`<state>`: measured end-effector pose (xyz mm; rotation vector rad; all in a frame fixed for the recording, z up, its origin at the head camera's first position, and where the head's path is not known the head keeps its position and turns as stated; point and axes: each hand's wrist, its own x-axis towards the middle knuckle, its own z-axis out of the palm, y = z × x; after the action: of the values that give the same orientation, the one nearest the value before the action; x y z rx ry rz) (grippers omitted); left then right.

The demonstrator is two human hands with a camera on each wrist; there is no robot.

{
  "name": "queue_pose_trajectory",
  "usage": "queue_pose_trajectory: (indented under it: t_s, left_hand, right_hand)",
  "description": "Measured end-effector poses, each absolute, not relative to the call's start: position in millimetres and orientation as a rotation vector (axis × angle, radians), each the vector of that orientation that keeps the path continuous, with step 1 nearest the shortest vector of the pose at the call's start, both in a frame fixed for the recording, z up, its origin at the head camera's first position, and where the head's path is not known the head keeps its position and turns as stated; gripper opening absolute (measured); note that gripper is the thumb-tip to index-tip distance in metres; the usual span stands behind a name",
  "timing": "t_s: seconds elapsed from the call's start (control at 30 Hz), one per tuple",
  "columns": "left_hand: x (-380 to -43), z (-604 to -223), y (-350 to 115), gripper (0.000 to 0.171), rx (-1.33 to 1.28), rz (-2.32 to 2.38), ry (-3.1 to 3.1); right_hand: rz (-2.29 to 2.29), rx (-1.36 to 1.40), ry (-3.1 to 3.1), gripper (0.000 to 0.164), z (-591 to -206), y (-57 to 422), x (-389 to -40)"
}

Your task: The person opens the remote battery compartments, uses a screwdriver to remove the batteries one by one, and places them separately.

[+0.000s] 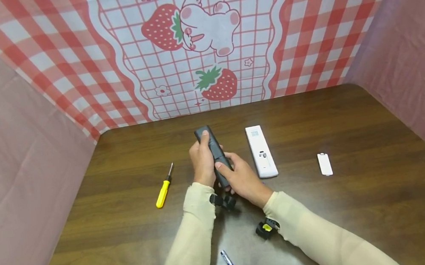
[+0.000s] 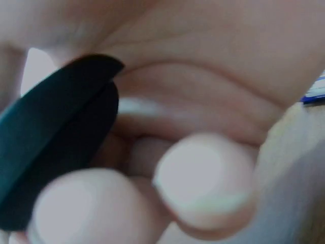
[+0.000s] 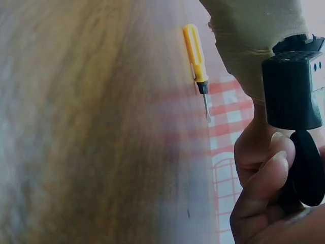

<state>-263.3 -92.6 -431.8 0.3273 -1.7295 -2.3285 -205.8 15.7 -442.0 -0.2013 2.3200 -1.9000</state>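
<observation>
A black remote control (image 1: 214, 148) is held between both hands above the table, tilted with its far end to the left. My left hand (image 1: 202, 162) grips its left side, the thumb lying along the upper face. My right hand (image 1: 245, 181) holds the nearer end, its thumb pressed on the face just below a seam. In the left wrist view one rounded end of the remote (image 2: 56, 132) shows beside curled, blurred fingers. The right wrist view shows a dark end of it (image 3: 307, 170) next to fingertips; the underside is mostly hidden.
Right of the hands lies a white remote control (image 1: 259, 149), its battery compartment showing. Farther right is a small white cover (image 1: 325, 164). A yellow screwdriver (image 1: 164, 190) lies to the left. A blue-and-white battery (image 1: 228, 261) rests near the front, between the forearms.
</observation>
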Motion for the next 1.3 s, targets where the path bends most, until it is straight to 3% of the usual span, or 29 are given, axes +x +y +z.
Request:
queue_pose_trajectory:
  t_s: [0.43,0.87,1.3]
  left_hand:
    - [-264.2,-431.1,-99.0,0.037,0.37,-2.201,-1.696]
    - [-265.2,-432.8,-99.5,0.034,0.296,-2.221,-1.621]
    - [-264.3,-432.3,-98.4,0.034,0.299,-2.184,-1.6]
  right_hand:
    - [-1.89,-0.267,2.198,0.034,-441.3,18.1,-201.0]
    - [-1.679,-0.333,2.446,0.056,-438.7,22.8,-201.6]
    - [-1.497,-0.384,2.624,0.055,-434.9,23.5,-200.8]
